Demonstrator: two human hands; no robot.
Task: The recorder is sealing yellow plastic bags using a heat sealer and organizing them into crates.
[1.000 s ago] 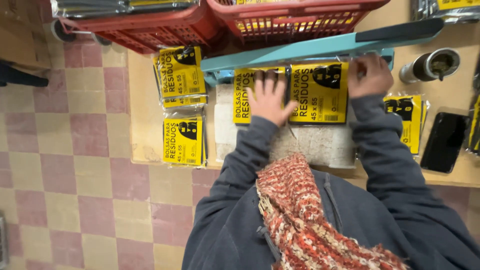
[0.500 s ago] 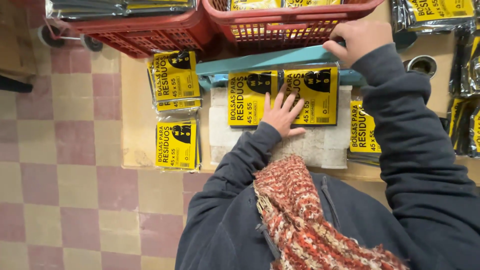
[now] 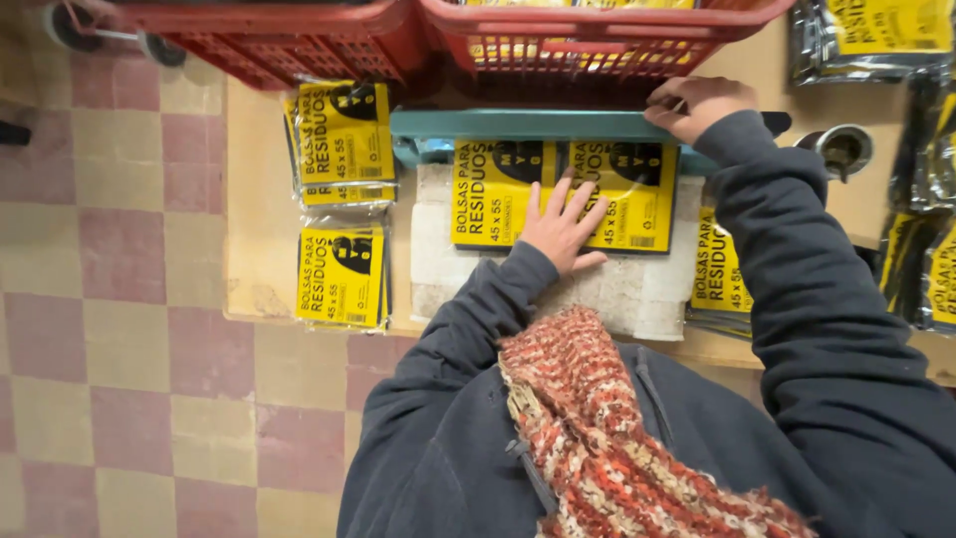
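The left hand (image 3: 560,227), fingers spread, holds yellow bag packs (image 3: 493,194) flat under the teal sealer bar (image 3: 518,125); the right hand (image 3: 697,103) grips the bar, pushing down.

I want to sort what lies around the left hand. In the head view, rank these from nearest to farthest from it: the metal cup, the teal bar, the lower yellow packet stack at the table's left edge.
From the left hand:
1. Teal bar, just above it.
2. Lower yellow packet stack, to its left.
3. Metal cup, far to its right.
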